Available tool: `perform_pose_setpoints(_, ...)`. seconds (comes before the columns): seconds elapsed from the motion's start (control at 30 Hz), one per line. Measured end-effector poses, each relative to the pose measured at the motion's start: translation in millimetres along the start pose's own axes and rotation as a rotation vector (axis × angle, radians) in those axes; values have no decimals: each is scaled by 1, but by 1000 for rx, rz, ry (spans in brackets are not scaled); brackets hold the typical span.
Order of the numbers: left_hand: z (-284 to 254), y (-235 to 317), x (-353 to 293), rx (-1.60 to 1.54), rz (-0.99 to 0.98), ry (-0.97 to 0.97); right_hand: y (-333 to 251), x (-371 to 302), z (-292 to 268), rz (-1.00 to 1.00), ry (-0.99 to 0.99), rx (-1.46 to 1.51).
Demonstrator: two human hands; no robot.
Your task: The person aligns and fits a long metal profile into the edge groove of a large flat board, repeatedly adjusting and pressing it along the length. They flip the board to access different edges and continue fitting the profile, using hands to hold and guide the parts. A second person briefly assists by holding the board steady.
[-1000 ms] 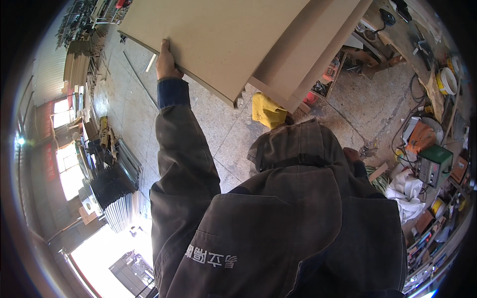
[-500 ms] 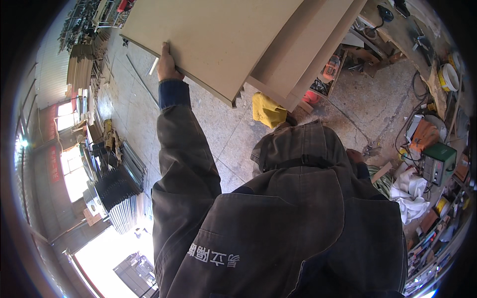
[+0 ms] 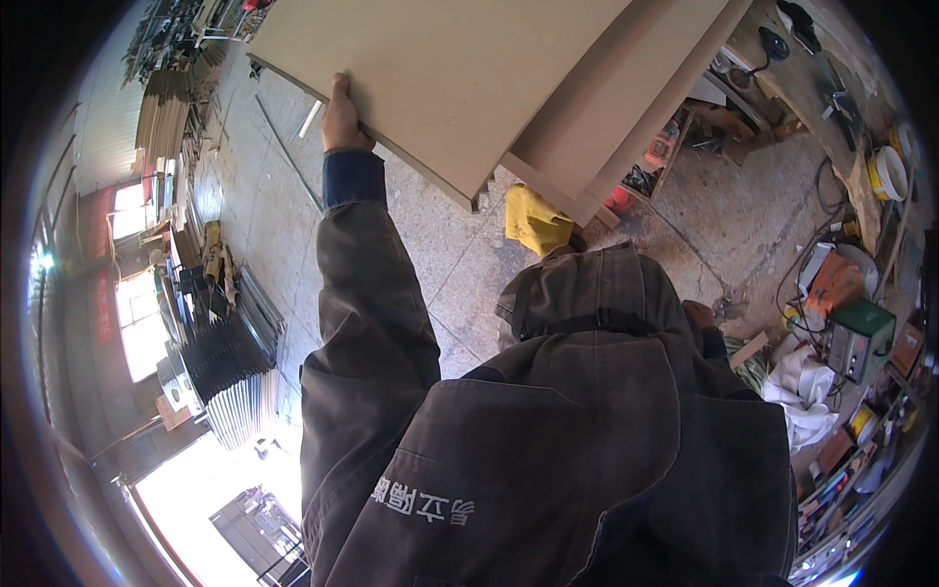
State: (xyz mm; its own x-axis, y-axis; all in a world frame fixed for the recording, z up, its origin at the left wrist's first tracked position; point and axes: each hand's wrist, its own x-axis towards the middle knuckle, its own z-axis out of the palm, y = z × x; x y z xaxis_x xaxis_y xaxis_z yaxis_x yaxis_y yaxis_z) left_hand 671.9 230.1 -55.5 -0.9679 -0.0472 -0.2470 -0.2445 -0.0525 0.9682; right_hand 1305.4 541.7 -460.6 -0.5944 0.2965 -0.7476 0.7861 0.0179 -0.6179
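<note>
A large flat beige panel reaches in from the top of the view. My left hand grips its left edge, thumb on the upper face and the other fingers hidden underneath. Along the panel's right side runs a long beige channel-shaped piece with raised edges. My right hand hangs low beside my body at the right; only a small part shows past the dark jacket, and its fingers are hidden. Beneath the near end of the channel-shaped piece is a yellow cloth.
On the right stand a workbench, a white bucket, a green machine box with cables and a white sack. An open box of tools sits near the channel-shaped piece. Stacked dark profiles line the left wall.
The panel, the channel-shaped piece and my left hand have shifted slightly to the right in view. My left hand keeps its grip. My right hand remains low at the right.
</note>
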Motion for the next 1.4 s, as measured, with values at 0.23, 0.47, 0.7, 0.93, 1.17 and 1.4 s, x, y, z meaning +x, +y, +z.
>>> perform_pose_setpoints(0.23, 7, 7, -14, 21, -1, 37, -5, 1, 1, -45, 6, -34)
perform_pose_setpoints(0.47, 2, 4, -7, 1, 1, 15, -13, -2, -1, -38, -21, -36)
perform_pose_setpoints(0.7, 6, 5, -8, 9, -7, 32, -7, -3, 0, -61, 0, 28)
perform_pose_setpoints(0.93, 9, 8, -15, 19, -4, 51, -3, 0, 0, -42, -29, 31)
perform_pose_setpoints(1.17, 10, 9, -16, 33, -7, 66, -12, -5, -1, -12, 4, -16)
perform_pose_setpoints(1.4, 12, 10, -18, 32, -4, 74, -22, -13, 0, -36, 39, 0)
